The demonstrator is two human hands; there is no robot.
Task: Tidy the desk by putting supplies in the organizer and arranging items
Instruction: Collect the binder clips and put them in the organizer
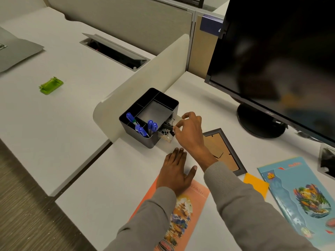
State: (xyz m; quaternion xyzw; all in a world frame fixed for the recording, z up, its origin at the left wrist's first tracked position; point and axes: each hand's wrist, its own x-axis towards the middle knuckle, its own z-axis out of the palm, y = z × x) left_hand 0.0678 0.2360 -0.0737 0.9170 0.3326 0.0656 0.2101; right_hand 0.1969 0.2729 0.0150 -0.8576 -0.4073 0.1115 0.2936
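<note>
A black desk organizer (163, 99) stands against the low divider, with several blue-capped markers (143, 126) upright in its front compartments. Its clear drawer (167, 137) is pulled out to the right and holds black binder clips (167, 125). My right hand (188, 133) hovers over the drawer, thumb and forefinger pinching a small binder clip just above it. My left hand (175, 171) lies flat on the desk in front of the organizer, its heel on an orange brochure (183, 211).
A picture frame (224, 153) lies face down right of the drawer. A yellow sticky pad (256, 185) and a blue brochure (301, 194) lie further right. A black monitor (275, 51) on its stand (257, 120) fills the back right. A green object (51, 85) sits on the neighbouring desk.
</note>
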